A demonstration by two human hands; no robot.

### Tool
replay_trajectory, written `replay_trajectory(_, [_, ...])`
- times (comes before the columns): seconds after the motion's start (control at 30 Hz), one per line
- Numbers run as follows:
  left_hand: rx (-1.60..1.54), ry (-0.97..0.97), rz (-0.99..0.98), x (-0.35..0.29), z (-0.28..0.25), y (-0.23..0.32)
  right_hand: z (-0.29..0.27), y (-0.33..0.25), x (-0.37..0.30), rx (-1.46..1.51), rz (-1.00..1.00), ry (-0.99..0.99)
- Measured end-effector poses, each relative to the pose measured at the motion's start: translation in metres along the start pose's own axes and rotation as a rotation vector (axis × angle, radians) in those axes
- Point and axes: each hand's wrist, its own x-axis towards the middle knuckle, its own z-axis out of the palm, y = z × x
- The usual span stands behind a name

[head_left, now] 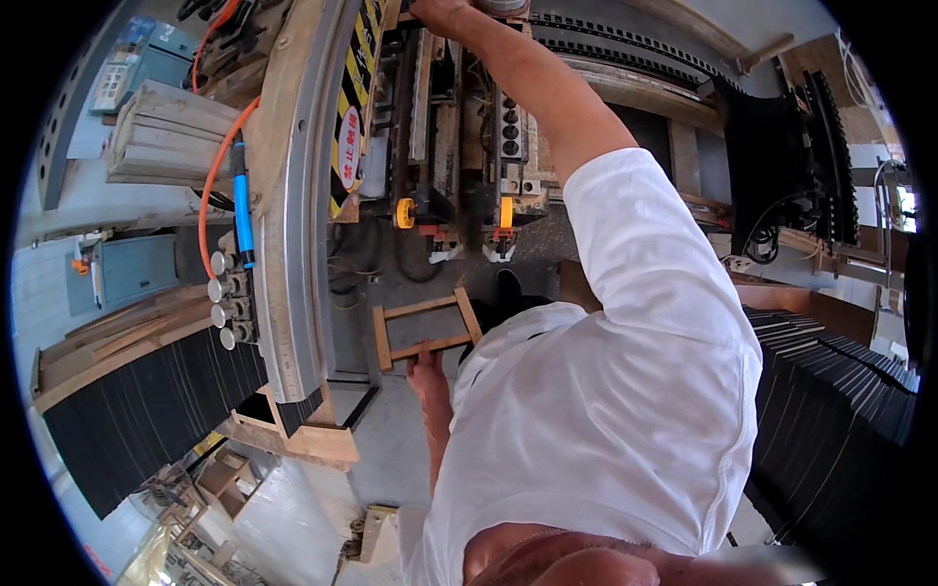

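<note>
Low in front of my body, my left hand [425,369] grips a small rectangular wooden frame [427,344] by its near rail. The frame has an open middle and two longer end pieces that stick out past the rails. My right arm stretches far forward over a machine [459,137] with metal rails and two yellow knobs. At the top edge of the view, my right hand [437,14] is beside the machine's far part; its fingers are mostly cut off, so what it touches is hidden. A round metal container [503,6] stands close by it.
Along the left runs a long metal-edged beam [298,244] with a yellow-black warning strip. A blue air gun [242,210] hangs there on an orange hose. Stacks of dark panels stand at left [156,410] and right [831,400]. Black drag chains [635,59] lie at the far right.
</note>
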Motion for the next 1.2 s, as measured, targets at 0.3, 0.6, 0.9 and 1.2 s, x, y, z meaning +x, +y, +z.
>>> replay_trajectory(0.3, [0.0, 0.037, 0.051, 0.001, 0.011, -0.005, -0.091, -0.015, -0.043, -0.212, -0.051, -0.43])
replay_trajectory(0.6, [-0.101, 0.145, -0.005, -0.012, 0.014, -0.015, -0.043, -0.005, -0.013, -0.014, -0.026, -0.183])
replay_trajectory(0.9, [-0.084, 0.139, 0.016, -0.005, 0.019, -0.006, -0.051, -0.012, -0.021, -0.068, 0.012, -0.196])
replay_trajectory(1.2, [-0.095, 0.163, 0.051, -0.004, 0.018, -0.01, -0.046, -0.005, -0.014, -0.078, -0.027, -0.151])
